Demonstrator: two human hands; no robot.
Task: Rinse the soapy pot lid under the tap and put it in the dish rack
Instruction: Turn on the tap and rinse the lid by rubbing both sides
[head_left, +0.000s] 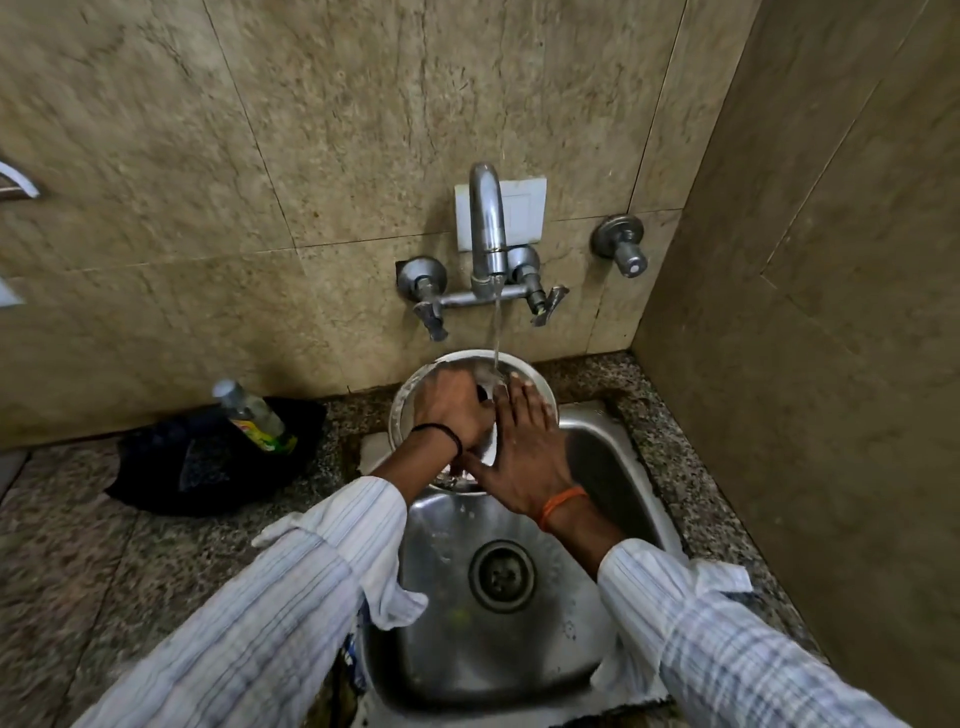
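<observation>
A round steel pot lid (415, 395) is held tilted over the back of the steel sink (602, 467), under the tap (487, 228). A thin stream of water (496, 332) falls from the spout onto the lid's upper part. My left hand (452, 410) grips the lid around its dark knob at the middle. My right hand (519, 447) lies flat on the lid's face with fingers spread, fingertips at the water. Both hands hide most of the lid. No dish rack is in view.
A plastic bottle (254, 413) leans in a dark holder (208, 457) on the granite counter left of the sink. A second wall valve (621, 244) sits right of the tap. A tiled side wall (805, 364) closes in on the right. The sink drain (501, 574) lies below my hands.
</observation>
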